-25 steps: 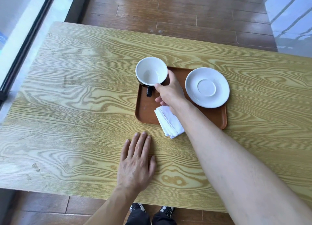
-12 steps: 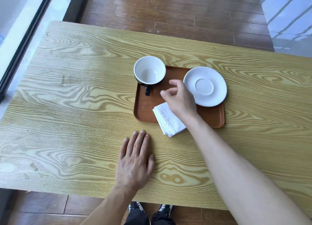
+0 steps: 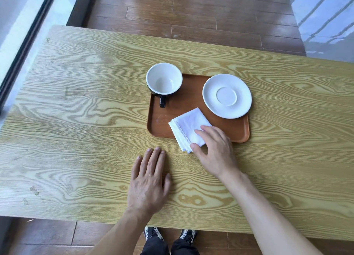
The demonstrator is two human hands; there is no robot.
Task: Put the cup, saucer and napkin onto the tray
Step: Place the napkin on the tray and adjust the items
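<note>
A brown tray [image 3: 237,133] lies in the middle of the wooden table [image 3: 76,120]. A cup [image 3: 164,80], black outside and white inside, stands upright on the tray's far left corner with its handle toward me. The white saucer [image 3: 227,95] rests on the tray's far right part. A folded white napkin [image 3: 188,125] lies over the tray's near rim, one corner hanging onto the table. My right hand [image 3: 215,149] rests on the napkin's near right part, fingers on top and thumb at its near corner. My left hand [image 3: 148,180] lies flat on the table, fingers apart, holding nothing.
The table's near edge runs just above my shoes [image 3: 170,233]. A brown plank floor [image 3: 191,9] lies beyond the far edge, with a window frame [image 3: 24,44] along the left.
My right hand let go of the cup and drew back toward me, coming down onto the napkin. The cup stays on the tray. My left hand has not moved.
</note>
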